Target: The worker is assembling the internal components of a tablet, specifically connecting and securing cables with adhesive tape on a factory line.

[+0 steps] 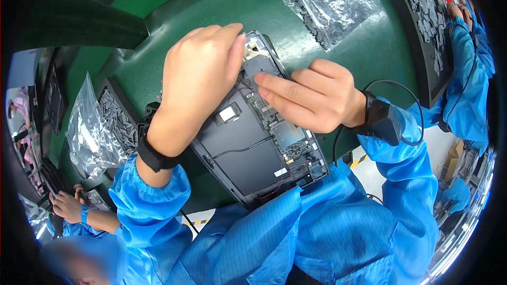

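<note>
An opened tablet-like device (237,163) lies tilted on the green table before me, its dark inner shell and circuit board (288,133) exposed. My left hand (200,68) arches over its far left edge, fingers bent and closed near the far end; whatever they grip is hidden. Close to the board's far part, my right hand (319,97) has its index finger and thumb side pressed together, the other fingers curled in. Anything between those fingertips is too small to make out. A thin black cable (240,149) crosses the shell.
A clear plastic bag of small dark parts (330,8) lies at the far right of the green table (211,2). Black trays of dark pieces stand at the right (422,21) and left (119,119), the left beside another clear bag (90,137). Co-workers' hands (66,207) show at both sides.
</note>
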A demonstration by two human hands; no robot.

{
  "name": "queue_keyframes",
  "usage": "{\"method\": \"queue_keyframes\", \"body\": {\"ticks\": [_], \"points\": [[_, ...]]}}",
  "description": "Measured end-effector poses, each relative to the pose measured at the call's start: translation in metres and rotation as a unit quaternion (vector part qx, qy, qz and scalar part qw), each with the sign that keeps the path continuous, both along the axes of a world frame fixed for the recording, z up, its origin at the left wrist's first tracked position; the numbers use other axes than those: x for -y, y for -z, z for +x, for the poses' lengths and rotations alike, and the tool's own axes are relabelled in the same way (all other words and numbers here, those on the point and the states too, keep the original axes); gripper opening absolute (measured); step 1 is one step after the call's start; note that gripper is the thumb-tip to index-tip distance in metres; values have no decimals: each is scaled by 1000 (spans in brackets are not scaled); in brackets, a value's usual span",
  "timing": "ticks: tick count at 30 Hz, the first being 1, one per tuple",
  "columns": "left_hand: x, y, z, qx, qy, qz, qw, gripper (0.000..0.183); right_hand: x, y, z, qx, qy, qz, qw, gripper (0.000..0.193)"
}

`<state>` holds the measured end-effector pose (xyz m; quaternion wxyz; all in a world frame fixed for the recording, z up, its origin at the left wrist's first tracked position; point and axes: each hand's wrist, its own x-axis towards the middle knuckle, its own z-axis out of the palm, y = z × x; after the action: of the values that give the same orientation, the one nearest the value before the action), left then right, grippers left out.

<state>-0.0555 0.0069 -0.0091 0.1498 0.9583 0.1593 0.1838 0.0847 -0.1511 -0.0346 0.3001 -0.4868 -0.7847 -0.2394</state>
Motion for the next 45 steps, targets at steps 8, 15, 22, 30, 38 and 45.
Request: {"method": "queue_keyframes", "body": {"ticks": [8, 15, 22, 30, 38, 45], "points": [[-2, -1, -2, 0, -21, -59, 998, 17, -13, 2, 9, 2, -7, 14, 1000, 15], [-4, 0, 10, -34, 22, 68, 997, 12, -3, 7, 8, 7, 0, -7, 1000, 15], [-3, 1, 7, -29, 30, 76, 996, 8, -3, 8, 7, -4, -6, 6, 1000, 15], [-6, -4, -7, 18, -30, -143, 989, 14, -15, 7, 11, -1, 5, 26, 1000, 16], [-7, -1, -12, -8, -7, -168, 986, 20, -15, 9, 13, -16, 32, -66, 997, 21], [-10, 2, -12, 0, 3, -163, 987, 21, -17, 5, 12, -27, 29, -98, 994, 18]]}}
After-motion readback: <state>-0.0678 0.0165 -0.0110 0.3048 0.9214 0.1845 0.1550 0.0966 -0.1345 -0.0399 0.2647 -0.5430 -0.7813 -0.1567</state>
